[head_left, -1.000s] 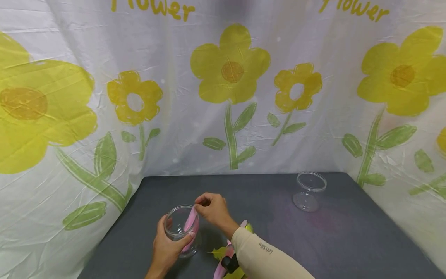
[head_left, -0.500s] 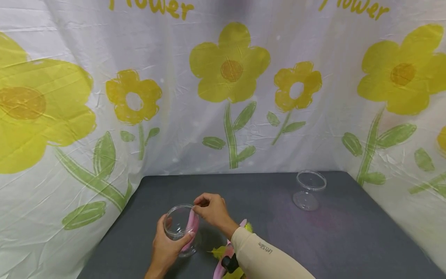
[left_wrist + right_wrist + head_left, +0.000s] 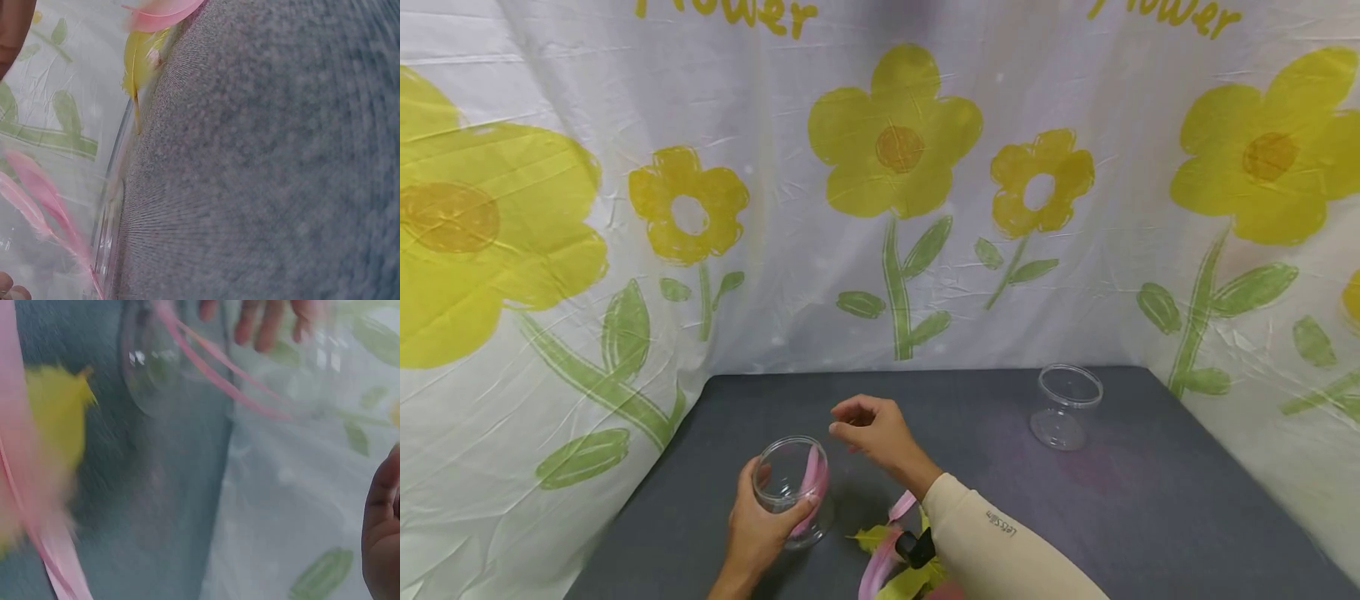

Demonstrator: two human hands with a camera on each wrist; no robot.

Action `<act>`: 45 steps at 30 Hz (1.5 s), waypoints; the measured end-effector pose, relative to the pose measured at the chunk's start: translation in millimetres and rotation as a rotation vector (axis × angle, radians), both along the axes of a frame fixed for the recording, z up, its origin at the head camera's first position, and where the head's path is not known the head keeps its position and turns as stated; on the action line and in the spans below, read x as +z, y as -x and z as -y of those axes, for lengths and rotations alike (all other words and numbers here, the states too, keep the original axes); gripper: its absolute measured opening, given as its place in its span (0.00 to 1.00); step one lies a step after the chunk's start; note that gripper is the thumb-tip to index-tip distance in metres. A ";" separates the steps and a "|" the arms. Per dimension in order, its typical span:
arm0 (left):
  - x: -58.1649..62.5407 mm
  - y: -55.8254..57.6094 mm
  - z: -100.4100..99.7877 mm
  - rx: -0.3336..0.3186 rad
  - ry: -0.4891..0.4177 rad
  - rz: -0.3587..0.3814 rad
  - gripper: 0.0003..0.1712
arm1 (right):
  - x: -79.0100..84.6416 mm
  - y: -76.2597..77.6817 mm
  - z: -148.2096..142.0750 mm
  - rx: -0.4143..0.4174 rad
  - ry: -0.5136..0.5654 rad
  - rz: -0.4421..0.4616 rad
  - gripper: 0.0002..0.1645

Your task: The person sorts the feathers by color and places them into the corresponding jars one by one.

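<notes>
There the left hand [image 3: 762,518] had it, fingers and thumb wrapped round the clear footed jar [image 3: 786,477], while the right hand [image 3: 878,435] hung near the rim but apart from it, fingers loosely bent and nothing seen between them. Inside, beside the left thumb, leaned the pink feathers [image 3: 810,477], likely next to weightless, soft and easily crumpled, so a pinch at the quill looked safest; the jar seemed stiff and slick, best cupped round its bowl. And how slender those feathers looked, pale, gently curved, thin-quilled!
</notes>
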State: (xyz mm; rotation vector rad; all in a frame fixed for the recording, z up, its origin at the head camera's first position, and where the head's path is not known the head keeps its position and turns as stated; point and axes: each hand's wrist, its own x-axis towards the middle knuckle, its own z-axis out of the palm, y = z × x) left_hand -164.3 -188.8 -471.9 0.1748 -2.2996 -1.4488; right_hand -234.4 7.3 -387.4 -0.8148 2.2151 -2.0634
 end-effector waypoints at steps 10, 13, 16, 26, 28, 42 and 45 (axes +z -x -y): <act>1.8 -1.9 0.1 0.008 0.023 0.000 0.60 | 21.3 13.4 -42.7 0.035 0.103 -0.016 0.14; 1.4 -1.6 -0.1 0.004 0.015 -0.001 0.60 | 22.1 17.3 -54.3 0.014 0.128 -0.028 0.14; 0.4 -1.9 0.1 -0.002 0.005 -0.002 0.60 | 23.3 19.2 -66.6 -0.009 0.139 -0.032 0.15; 0.8 -2.4 0.6 -0.009 0.006 -0.001 0.60 | 18.3 27.6 -108.5 -0.113 0.162 0.018 0.16; 1.2 -2.4 0.6 -0.013 0.003 0.002 0.60 | 17.1 29.4 -116.2 -0.131 0.170 0.031 0.17; -1.3 -0.6 1.7 -0.015 -0.005 0.022 0.62 | -4.6 41.5 -158.3 -0.236 0.168 0.105 0.19; -1.4 0.0 0.9 -0.014 -0.005 0.016 0.61 | -10.4 42.2 -161.9 -0.245 0.156 0.135 0.20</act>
